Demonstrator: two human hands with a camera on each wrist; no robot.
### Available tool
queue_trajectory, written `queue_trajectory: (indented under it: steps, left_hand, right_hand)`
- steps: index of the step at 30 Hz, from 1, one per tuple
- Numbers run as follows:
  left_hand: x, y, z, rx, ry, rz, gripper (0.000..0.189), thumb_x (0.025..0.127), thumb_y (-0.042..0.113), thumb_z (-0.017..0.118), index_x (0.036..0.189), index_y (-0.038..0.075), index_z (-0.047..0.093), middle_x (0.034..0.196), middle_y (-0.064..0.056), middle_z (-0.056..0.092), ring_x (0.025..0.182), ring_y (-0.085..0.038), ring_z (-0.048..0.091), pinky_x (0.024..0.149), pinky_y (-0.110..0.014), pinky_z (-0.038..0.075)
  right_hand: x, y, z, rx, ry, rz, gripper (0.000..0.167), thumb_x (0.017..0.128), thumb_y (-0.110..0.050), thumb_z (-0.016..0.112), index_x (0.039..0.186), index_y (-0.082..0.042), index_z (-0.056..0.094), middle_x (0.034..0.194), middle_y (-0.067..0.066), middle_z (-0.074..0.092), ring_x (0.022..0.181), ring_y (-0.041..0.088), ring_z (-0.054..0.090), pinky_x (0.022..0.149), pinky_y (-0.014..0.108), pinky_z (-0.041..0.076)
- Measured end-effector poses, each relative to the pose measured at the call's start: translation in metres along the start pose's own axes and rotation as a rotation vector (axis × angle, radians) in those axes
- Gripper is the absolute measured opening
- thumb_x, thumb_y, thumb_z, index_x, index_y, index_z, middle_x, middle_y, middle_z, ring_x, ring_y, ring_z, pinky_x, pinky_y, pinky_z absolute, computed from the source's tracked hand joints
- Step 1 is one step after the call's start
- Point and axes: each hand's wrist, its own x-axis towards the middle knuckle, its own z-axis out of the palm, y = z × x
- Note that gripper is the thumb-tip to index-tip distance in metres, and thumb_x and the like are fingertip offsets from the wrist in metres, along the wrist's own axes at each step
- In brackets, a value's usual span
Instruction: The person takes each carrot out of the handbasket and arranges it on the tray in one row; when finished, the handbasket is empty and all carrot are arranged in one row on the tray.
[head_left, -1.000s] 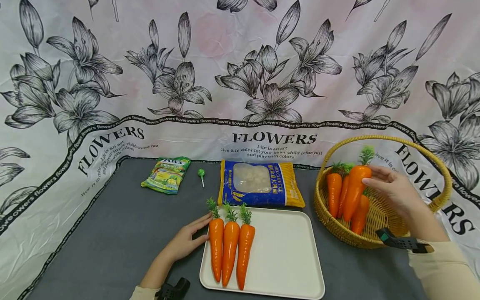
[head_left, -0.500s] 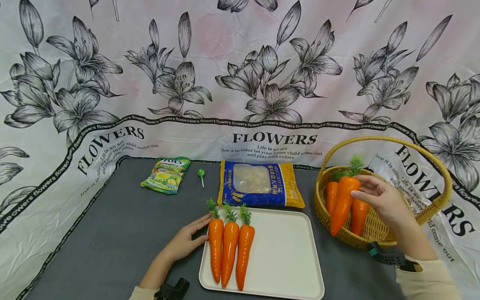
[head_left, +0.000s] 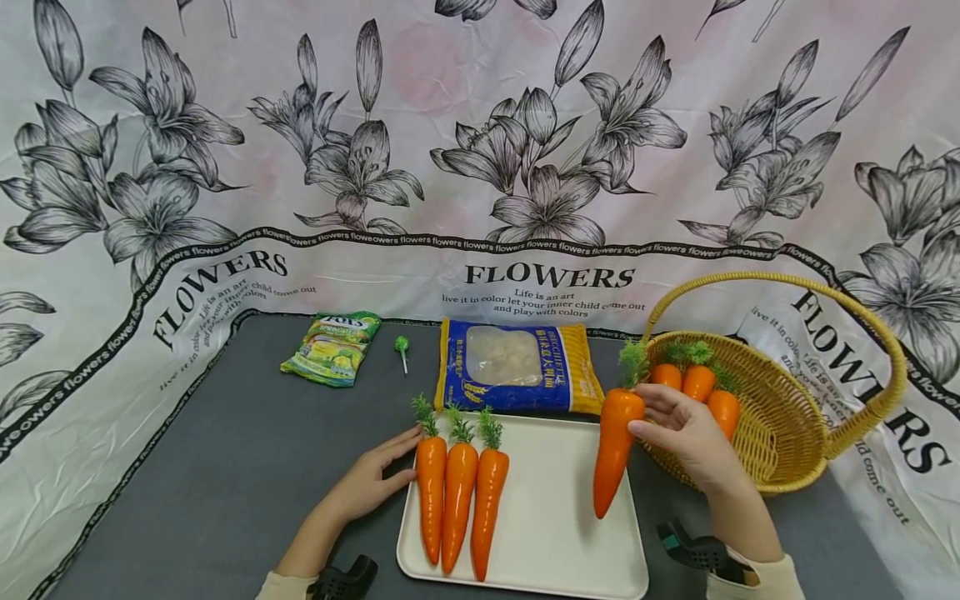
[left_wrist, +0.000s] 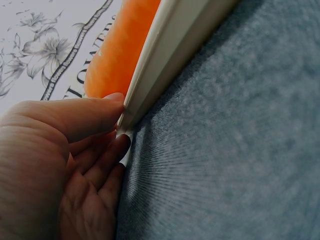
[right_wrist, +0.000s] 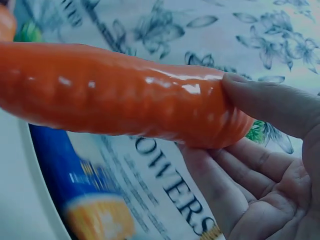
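In the head view, my right hand [head_left: 686,433] pinches an orange carrot [head_left: 617,446] near its leafy top, and the carrot hangs tip down over the right side of the white tray [head_left: 558,508]. The right wrist view shows thumb and fingers on either side of this carrot [right_wrist: 125,95]. Three more carrots lie side by side on the tray's left part, the closest to my left hand being the leftmost carrot [head_left: 431,500]. My left hand [head_left: 375,475] rests at the tray's left edge, its fingers extended; the left wrist view has the thumb tip right at the rim [left_wrist: 142,80].
A yellow wicker basket [head_left: 802,467] with a tall handle stands at the right, holding several carrots [head_left: 723,412]. Behind the tray lies a blue and yellow pasta bag [head_left: 517,367]. Farther left are a green lollipop [head_left: 402,344] and a green candy bag [head_left: 333,350].
My right hand has carried the carrot leftward and down, out of the basket to over the tray's right side. My left hand and the three carrots on the tray have stayed put.
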Motion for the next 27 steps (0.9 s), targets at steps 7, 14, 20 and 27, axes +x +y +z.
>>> queue_trajectory:
  steps: [7, 14, 20, 27]
  left_hand:
    - [0.0, 0.001, 0.002, 0.007, -0.005, 0.006, 0.054, 0.094, 0.031, 0.058, 0.142, 0.01, 0.045, 0.15, -0.008, 0.038, 0.138, -0.032, 0.035, 0.106, -0.055, 0.034]
    - [-0.001, 0.0, -0.001, 0.009, -0.008, -0.003, 0.054, 0.095, 0.032, 0.058, 0.142, 0.011, 0.046, 0.151, -0.008, 0.038, 0.138, -0.032, 0.035, 0.106, -0.056, 0.034]
    - [-0.001, -0.002, 0.001, 0.019, -0.005, 0.003, 0.053, 0.095, 0.03, 0.058, 0.142, 0.009, 0.045, 0.15, -0.008, 0.038, 0.138, -0.033, 0.035, 0.106, -0.056, 0.034]
    - [0.0, -0.001, 0.001, -0.006, -0.002, -0.004, 0.053, 0.094, 0.029, 0.058, 0.142, 0.008, 0.045, 0.15, -0.009, 0.038, 0.138, -0.033, 0.034, 0.106, -0.056, 0.033]
  right_hand:
    - [-0.004, 0.008, 0.027, 0.067, -0.049, 0.004, 0.038, 0.09, 0.006, 0.056, 0.124, -0.01, 0.053, 0.114, -0.013, 0.061, 0.101, 0.002, 0.062, 0.08, 0.019, 0.054]
    - [0.0, 0.016, 0.044, 0.107, -0.115, 0.029, 0.034, 0.09, 0.005, 0.057, 0.122, 0.001, 0.05, 0.111, -0.008, 0.063, 0.098, 0.007, 0.065, 0.08, 0.024, 0.056]
    - [0.006, 0.025, 0.063, 0.1, -0.172, 0.163, 0.05, 0.088, -0.003, 0.064, 0.128, 0.016, 0.04, 0.108, -0.002, 0.063, 0.093, 0.009, 0.066, 0.079, 0.026, 0.056]
    - [0.011, 0.041, 0.088, 0.112, -0.21, 0.35, 0.054, 0.087, -0.013, 0.069, 0.127, 0.012, 0.044, 0.109, 0.01, 0.063, 0.092, 0.012, 0.066, 0.081, 0.027, 0.055]
